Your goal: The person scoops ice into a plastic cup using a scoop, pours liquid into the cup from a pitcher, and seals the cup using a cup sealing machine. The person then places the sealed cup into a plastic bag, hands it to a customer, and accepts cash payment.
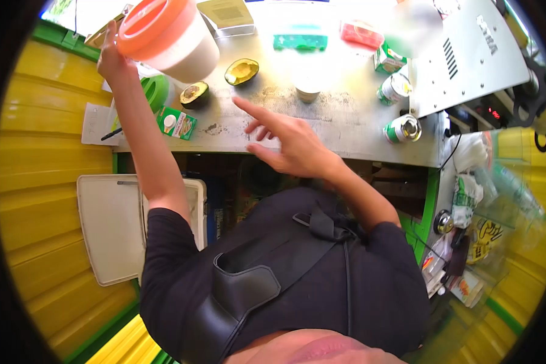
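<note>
Tub (175, 47) with orange lid (148, 27) sits tilted in left hand (110, 62), raised at counter's (346, 130) left end; fingers wrap its side, exact grip mostly hidden; right hand (294, 144) holds nothing, index finger pointing out, others loosely curled, near avocado halves (241, 71); step in hand reads as handling the tub; next move calls for a steady hold and clearance from avocado and green carton (176, 123).
</note>
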`<state>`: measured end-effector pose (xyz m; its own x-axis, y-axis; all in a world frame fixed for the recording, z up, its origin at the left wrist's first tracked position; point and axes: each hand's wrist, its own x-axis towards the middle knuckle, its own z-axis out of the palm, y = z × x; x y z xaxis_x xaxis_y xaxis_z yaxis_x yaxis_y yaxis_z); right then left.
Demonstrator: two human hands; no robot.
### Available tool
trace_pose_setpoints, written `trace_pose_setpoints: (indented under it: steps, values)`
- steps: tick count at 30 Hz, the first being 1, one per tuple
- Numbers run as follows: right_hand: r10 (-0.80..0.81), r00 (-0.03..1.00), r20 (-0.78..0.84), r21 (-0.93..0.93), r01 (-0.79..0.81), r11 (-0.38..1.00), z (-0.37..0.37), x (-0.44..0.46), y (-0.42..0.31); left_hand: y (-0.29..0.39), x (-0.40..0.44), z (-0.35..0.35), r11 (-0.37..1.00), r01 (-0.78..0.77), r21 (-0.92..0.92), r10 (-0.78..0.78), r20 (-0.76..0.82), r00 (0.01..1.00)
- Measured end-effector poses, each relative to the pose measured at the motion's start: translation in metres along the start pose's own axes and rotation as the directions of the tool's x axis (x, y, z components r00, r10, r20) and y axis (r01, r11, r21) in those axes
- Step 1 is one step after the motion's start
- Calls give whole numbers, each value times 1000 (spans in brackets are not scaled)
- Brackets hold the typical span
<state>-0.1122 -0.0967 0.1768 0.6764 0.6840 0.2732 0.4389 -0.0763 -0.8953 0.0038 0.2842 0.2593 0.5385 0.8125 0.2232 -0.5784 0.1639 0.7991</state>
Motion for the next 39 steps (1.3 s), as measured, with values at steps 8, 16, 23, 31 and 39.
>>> trace_pose_setpoints:
  steps: [8,16,23,31,39]
  values:
    - [-93,980,-178,-191,59,980,21,-7,-6,-21,-131,-10,967,73,244,-62,-55,997]
    - [-2,973,-231,-275,-64,959,17,-29,23,-53,-194,-4,880,39,472,-17,-51,999]
    - [76,966,-246,-165,-119,979,9,-35,41,-58,-212,28,812,51,582,-77,19,997]
    - [87,965,-246,-45,-101,994,3,-34,57,-71,-213,50,672,-76,736,-2,104,995]
    - [102,972,-211,89,-85,992,-4,-33,62,-73,-213,63,465,-184,866,37,188,981]
